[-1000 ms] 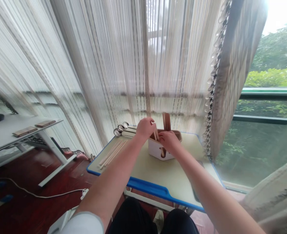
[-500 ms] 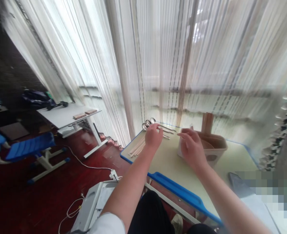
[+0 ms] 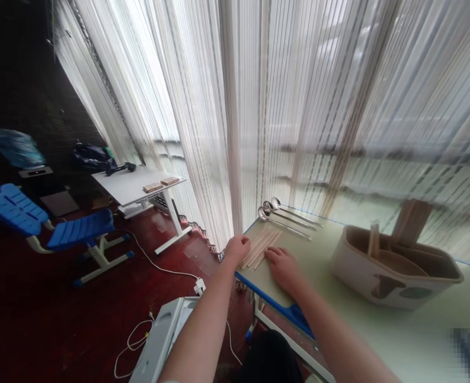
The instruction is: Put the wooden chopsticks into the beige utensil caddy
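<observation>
Left of the holder [image 3: 354,267], the thin sticks [image 3: 262,247] lie on the desk [image 3: 318,255], slanting away rightward between the left hand [image 3: 237,249] and right hand [image 3: 283,266], both equally near; whether either grips cannot be told.

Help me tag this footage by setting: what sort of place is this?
Probably an indoor study room or classroom, though that isn't certain. A blue slatted chair stands near a white desk, and a pale, blue-edged table stands beside long curtains.
</observation>
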The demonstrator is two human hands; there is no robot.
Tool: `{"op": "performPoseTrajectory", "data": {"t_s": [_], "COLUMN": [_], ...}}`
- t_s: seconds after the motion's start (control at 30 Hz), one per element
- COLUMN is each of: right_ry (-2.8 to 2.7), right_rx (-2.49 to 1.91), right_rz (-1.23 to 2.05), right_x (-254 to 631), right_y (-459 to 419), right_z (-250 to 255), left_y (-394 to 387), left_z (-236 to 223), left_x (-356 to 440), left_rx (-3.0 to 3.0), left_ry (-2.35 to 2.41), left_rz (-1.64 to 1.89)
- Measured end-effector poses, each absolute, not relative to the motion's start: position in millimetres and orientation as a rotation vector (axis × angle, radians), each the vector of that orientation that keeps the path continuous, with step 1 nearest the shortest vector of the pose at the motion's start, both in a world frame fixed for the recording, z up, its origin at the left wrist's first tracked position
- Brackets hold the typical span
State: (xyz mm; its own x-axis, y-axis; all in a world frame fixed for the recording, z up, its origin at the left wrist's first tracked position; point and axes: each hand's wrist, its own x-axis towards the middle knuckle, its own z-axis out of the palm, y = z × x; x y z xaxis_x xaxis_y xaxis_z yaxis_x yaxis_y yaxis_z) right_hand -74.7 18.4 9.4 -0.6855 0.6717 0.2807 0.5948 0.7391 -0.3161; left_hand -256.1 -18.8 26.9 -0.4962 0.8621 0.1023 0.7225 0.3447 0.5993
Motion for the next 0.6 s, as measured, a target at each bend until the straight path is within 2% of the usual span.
{"op": "performPoseTrajectory", "data": {"t_s": [0.23,0.6], "right_ry": [-2.568,-2.602], "right_rx": [-0.941,-0.957], "right_rz": [0.221,0.161], "right_x": [-69,-75], "right_y": [12,6], "right_z": [20,19], "left_y": [-24,-27], "left_z": [18,10], "left_x": [-260,-267], "left_rx": [1.638,1.616], "left_ry": [2.320,2.145], "left_rz": [1.052,1.159]}}
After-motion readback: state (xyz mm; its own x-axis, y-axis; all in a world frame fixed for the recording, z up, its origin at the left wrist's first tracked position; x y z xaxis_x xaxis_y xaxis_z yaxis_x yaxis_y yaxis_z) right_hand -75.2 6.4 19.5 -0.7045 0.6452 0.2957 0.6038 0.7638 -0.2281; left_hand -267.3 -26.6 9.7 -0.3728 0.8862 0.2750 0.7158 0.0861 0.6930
